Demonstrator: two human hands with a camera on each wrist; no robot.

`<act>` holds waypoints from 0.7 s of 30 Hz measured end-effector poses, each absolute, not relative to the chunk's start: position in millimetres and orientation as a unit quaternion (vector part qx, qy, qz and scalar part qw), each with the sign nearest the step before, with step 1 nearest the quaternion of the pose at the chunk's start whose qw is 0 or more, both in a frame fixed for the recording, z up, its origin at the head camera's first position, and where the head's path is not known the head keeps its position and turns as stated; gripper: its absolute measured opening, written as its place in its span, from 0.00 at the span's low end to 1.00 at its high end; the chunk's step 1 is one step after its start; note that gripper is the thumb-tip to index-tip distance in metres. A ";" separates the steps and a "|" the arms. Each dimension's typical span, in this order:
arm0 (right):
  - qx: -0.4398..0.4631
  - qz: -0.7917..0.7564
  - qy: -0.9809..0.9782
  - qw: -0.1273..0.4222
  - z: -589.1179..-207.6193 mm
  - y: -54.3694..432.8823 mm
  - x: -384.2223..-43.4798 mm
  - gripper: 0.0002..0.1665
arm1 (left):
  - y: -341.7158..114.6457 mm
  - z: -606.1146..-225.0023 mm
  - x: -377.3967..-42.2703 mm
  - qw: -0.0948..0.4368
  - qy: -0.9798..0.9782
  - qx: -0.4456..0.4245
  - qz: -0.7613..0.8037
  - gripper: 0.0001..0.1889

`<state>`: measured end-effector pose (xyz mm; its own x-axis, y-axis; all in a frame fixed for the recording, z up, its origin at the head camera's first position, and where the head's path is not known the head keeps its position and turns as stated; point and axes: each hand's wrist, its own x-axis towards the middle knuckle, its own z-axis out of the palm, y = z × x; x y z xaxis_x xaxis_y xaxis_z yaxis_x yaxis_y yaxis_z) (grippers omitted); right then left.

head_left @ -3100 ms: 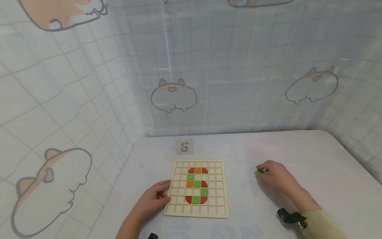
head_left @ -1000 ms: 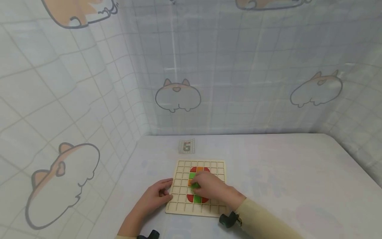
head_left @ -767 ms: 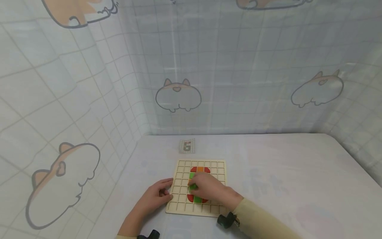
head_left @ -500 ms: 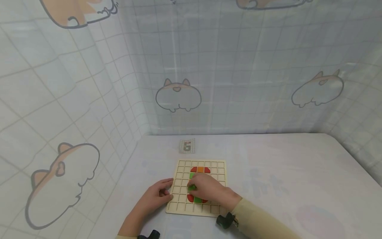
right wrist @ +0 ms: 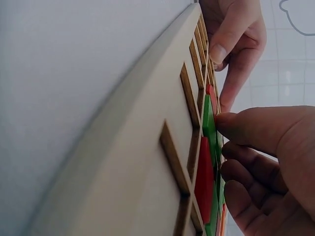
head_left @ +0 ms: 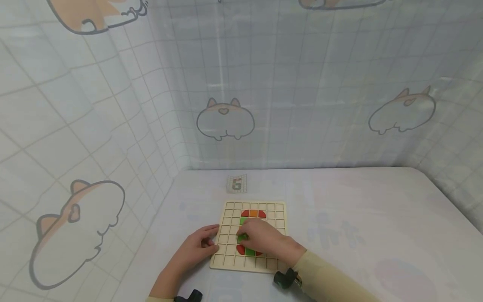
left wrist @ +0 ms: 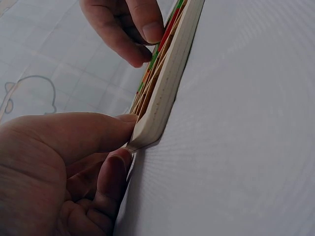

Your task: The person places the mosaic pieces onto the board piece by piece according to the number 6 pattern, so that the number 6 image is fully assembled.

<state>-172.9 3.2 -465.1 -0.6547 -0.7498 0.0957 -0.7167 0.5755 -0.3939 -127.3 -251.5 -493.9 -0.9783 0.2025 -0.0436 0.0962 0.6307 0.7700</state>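
A pale wooden grid board [head_left: 224,262] lies on the table, with red, orange and green tiles set in its cells. My right hand [head_left: 262,237] is over the middle of it, thumb and index finger pinching a green tile [head_left: 242,238] at a cell left of centre. That hand covers several tiles in the middle rows. At the board's left edge, my left hand [head_left: 195,246] grips the rim. In the left wrist view its thumb [left wrist: 93,133] lies on the rim near a corner, with a curled finger just below.
A small card [head_left: 237,183] with a gridded figure printed on it lies behind the board. White table cloth [head_left: 339,209] extends to the right. Grid-patterned curtains [head_left: 302,105] with dog drawings stand at the back and sides.
From the right side of the table, my right hand has brought the green tile to the board, then shifted slightly left and down. My left hand has stayed at the edge.
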 end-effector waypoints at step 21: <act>-0.364 -0.240 0.899 0.042 -451.6 33.0 -179.6 0.14 | -256.0 -493.0 -127.3 0.072 0.905 0.072 0.412 0.30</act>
